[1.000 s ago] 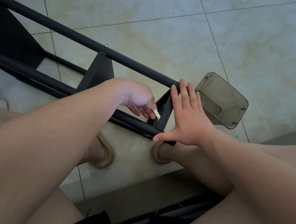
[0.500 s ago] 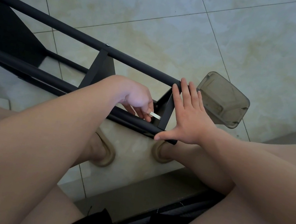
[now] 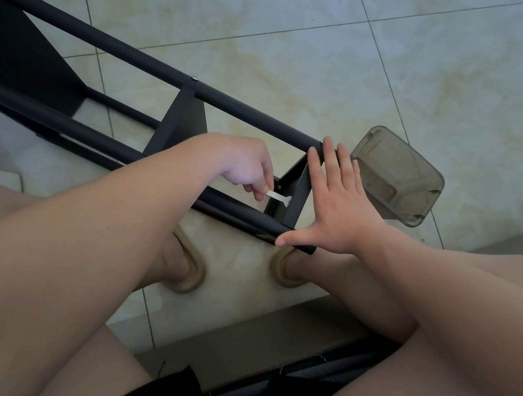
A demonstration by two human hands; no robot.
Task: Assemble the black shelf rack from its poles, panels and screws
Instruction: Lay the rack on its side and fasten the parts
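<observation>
The black shelf rack (image 3: pixel 113 46) lies on its side across the tiled floor, its long poles running from upper left to centre. My left hand (image 3: pixel 247 167) pinches a small white flat wrench (image 3: pixel 279 196) whose tip sits inside the end panel (image 3: pixel 296 196), close to the near pole (image 3: pixel 234 210). My right hand (image 3: pixel 337 202) presses flat with straight fingers against the outer face of that end panel, thumb on the near pole's end. A middle panel (image 3: pixel 179 124) joins the poles further left. One screw head (image 3: pixel 194 78) shows on the far pole.
A smoky translucent plastic container (image 3: pixel 395 177) lies on the floor just right of the rack's end. My feet in tan slippers (image 3: pixel 191 272) sit under the near pole. A white wall base runs along the top left. A grey ledge crosses the bottom.
My left hand has drawn back to the left, so the white wrench now shows between its fingers and the end panel. My right hand has stayed pressed on the panel.
</observation>
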